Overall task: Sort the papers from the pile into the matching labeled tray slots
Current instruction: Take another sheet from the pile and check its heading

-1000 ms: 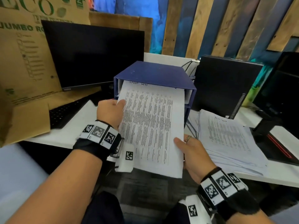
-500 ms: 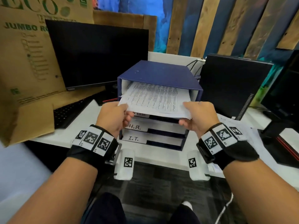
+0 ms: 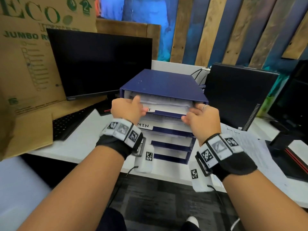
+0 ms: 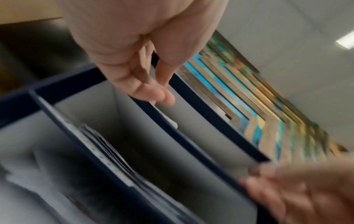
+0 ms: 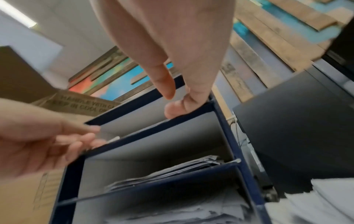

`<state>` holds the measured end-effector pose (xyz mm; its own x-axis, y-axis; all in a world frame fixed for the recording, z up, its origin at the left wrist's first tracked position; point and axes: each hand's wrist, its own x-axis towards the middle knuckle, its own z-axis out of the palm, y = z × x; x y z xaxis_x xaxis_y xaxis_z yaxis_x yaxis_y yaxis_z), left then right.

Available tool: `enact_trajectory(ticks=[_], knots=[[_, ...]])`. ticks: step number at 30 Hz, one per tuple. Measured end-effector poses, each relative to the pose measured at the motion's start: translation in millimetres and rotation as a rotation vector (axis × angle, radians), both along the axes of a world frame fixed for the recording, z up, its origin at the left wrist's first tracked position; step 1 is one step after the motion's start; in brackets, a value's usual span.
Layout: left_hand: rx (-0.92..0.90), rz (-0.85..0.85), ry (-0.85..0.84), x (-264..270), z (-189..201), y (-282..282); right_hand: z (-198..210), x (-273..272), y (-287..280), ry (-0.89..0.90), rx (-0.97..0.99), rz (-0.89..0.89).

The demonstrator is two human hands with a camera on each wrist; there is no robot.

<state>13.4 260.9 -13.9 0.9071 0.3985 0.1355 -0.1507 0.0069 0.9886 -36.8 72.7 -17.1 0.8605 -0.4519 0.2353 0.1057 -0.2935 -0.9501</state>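
A dark blue tray stack (image 3: 160, 82) with several labelled slots stands on the white desk. A wad of printed sheets (image 3: 166, 102) lies inside its top slot, above a label ending in "T" (image 3: 150, 110). My left hand (image 3: 138, 105) touches the slot's left front with loose fingers (image 4: 153, 94). At the right front corner my right hand (image 3: 191, 112) rests its fingertips (image 5: 172, 98) on the slot's edge. Neither hand holds paper. The slot below reads "MIN" (image 3: 143, 125). The pile of papers (image 3: 250, 147) lies on the desk to the right.
A black monitor (image 3: 103, 64) and keyboard (image 3: 70, 125) stand left of the trays, with a cardboard box (image 3: 25, 72) behind. A black computer case (image 3: 236, 97) stands right. Lower slots hold papers (image 5: 168, 171).
The sheets that both hands held half out of the top slot have gone fully in. Both hands moved forward to the slot's front edge and let go.
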Motion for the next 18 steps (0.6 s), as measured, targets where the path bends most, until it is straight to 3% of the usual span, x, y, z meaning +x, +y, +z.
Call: enact_trajectory(ticks=[2,5,8,11,14,16,18], knots=[[0.423,0.117,-0.142,-5,-10,1,-1,-8,1,0.011,-0.334,-0.071],[0.91,0.094,-0.309,-9,-10,-6,0,-7,10,-0.054,-0.737,-0.011],[1.266,0.044,-0.174,-5,-4,-20,1,5,16,0.05,-1.055,0.078],[1.391,-0.113,-0.058,3,4,-27,2,13,16,0.185,-1.234,0.078],[1.487,-0.252,0.033,17,4,-26,0,18,16,0.244,-1.267,0.057],[1.567,-0.221,0.048,24,1,-24,-3,21,14,0.239,-1.28,0.042],[1.487,-0.113,-0.075,18,-1,-26,-5,19,13,0.152,-1.231,0.078]])
